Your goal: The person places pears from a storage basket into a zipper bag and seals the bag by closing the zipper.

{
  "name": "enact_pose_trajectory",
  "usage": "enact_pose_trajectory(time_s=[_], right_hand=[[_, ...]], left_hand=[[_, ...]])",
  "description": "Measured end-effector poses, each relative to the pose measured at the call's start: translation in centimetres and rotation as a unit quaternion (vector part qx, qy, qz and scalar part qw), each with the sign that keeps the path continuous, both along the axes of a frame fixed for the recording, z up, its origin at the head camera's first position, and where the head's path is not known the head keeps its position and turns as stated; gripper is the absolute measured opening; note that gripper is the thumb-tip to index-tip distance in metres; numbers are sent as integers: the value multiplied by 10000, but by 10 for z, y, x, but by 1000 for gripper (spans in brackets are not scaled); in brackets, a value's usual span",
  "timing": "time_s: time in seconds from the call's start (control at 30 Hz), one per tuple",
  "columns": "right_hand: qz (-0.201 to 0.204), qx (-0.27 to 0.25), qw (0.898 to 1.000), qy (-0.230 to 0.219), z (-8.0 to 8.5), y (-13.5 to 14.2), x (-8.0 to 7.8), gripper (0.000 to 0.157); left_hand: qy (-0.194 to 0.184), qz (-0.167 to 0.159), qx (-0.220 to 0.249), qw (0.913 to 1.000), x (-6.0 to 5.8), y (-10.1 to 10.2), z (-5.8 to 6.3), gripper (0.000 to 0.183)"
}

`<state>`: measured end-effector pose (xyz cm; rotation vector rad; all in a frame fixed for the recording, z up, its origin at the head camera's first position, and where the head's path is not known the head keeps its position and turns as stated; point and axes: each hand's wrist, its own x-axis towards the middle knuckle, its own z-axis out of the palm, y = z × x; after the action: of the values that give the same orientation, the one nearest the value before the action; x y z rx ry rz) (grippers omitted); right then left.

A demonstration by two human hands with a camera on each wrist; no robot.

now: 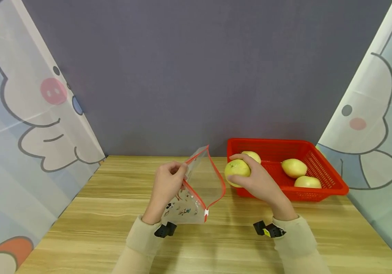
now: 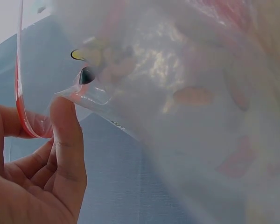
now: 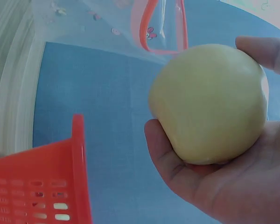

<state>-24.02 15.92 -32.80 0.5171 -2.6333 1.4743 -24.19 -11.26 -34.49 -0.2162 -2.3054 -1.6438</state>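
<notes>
A clear plastic zipper bag [image 1: 186, 207] with a red-edged mouth, a white slider and small cartoon prints hangs over the table, its mouth spread apart. My left hand [image 1: 170, 182] pinches the bag's rim between thumb and finger, also seen in the left wrist view, where the bag film [image 2: 196, 126] fills much of the picture. In my right hand [image 1: 262, 182] is a round, pale yellow fruit [image 1: 237, 172], perhaps an apple or pear. The right wrist view shows fingers curled round this smooth fruit [image 3: 210, 102]. It is just right of the bag's mouth, at the basket's left end.
A red plastic basket [image 1: 333, 186] with perforated sides stands at the table's back right. Inside lie more yellow fruits, among them one [image 1: 294, 168] in the middle and another [image 1: 308, 182] near the front wall. The wooden table [image 1: 106, 213] meets a dark grey panel [image 1: 196, 76] behind.
</notes>
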Motion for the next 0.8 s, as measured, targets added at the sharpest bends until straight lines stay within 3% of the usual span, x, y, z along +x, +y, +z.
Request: enact_pose_trajectory(time_s=[0.8], right_hand=[[591,-207,9980,0,-3,-14,4,53]], left_hand=[[114,-4,-135,9998,3,2,2,25]])
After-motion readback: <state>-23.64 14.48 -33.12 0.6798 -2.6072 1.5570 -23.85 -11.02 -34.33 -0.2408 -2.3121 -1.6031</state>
